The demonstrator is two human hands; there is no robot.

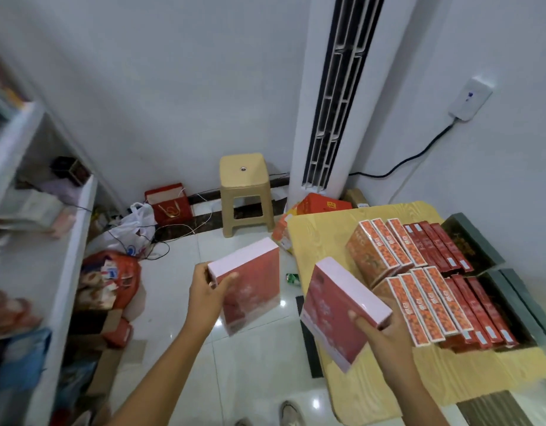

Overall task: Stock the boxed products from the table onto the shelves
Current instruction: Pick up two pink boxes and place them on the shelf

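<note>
Head view: two flat pink-and-red boxes are held, one per hand.

- Left hand [208,295]: fingers curled round the near corner of the left box [250,284], thumb laid on its red face. Most of the box sticks out beyond the fingertips, over bare floor tile [179,305].
- Right hand [385,330]: fingers wrapped round the near pink edge of the right box [336,312], thumb on the face. The box is tilted, with its far end up, above the near edge of the yellow table [320,229].
- Just beyond the right fingers, rows of orange boxes [376,250] and dark red boxes [434,247] are stood on the table, unstocked.
- The shelves [69,241] lie well left of the left hand and are already crowded.

Risks, as judged:
- Each box is gripped at one end only and the wrap looks glossy, so a slip or twist-out is likely. A drop from the left hand lands on hard tile.
- The orange rows can be clipped by the right box if it is swung carelessly.
- Cables [155,241] and bags [112,272] are strewn between hands and shelves, so a trip or snag is possible.
- Shelf space looks tight, so stock may be knocked off.

Writing:
- Pale print on the right box face is too blurred to read.
- White end labels on the table boxes are unreadable.
- A yellow mark on the orange carton [323,206] behind the table is illegible.
- The red gift bag [170,204] bears a gold emblem, with no readable text.
</note>
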